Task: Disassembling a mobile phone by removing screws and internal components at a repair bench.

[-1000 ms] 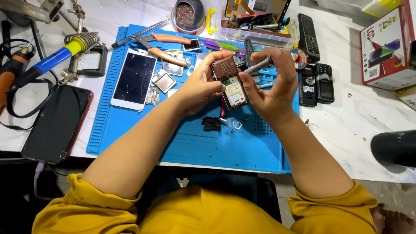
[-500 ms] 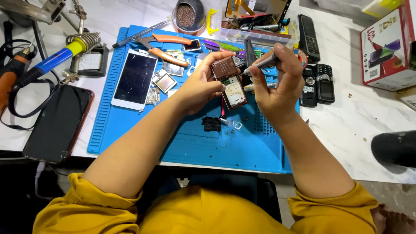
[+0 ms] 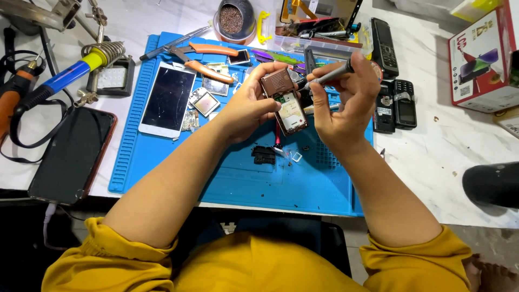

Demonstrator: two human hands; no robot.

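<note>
White marble counter (image 3: 448,146) carries a blue repair mat (image 3: 232,178), and above the mat's middle the person holds a small brown phone (image 3: 284,100) with its back off, the circuit board showing. The left hand (image 3: 246,105) is curled round the phone from its nine o'clock side, thumb and fingers pinching the upper edge so the handset stands tilted, clear of the mat. The right hand (image 3: 343,103) is closed about a grey screwdriver (image 3: 327,75), whose tip points toward the phone's top corner at about two o'clock of the board; whether the tip touches is too small to tell.

Judging from this, the step in hand is work on the opened handset's upper part, probably a screw. The next move calls for a steady grip from the left hand and the tip seated squarely, with light pressure.

Below the phone, at six o'clock, small black parts (image 3: 264,154) lie on the mat. At nine o'clock lies a white smartphone (image 3: 167,100), face up, beyond it a larger dark phone (image 3: 73,154) and a blue-handled soldering iron (image 3: 65,75). Orange-handled pliers (image 3: 203,57) lie at eleven o'clock. At three o'clock two black keypad phones (image 3: 397,105) rest side by side, a red box (image 3: 481,59) farther out.
</note>
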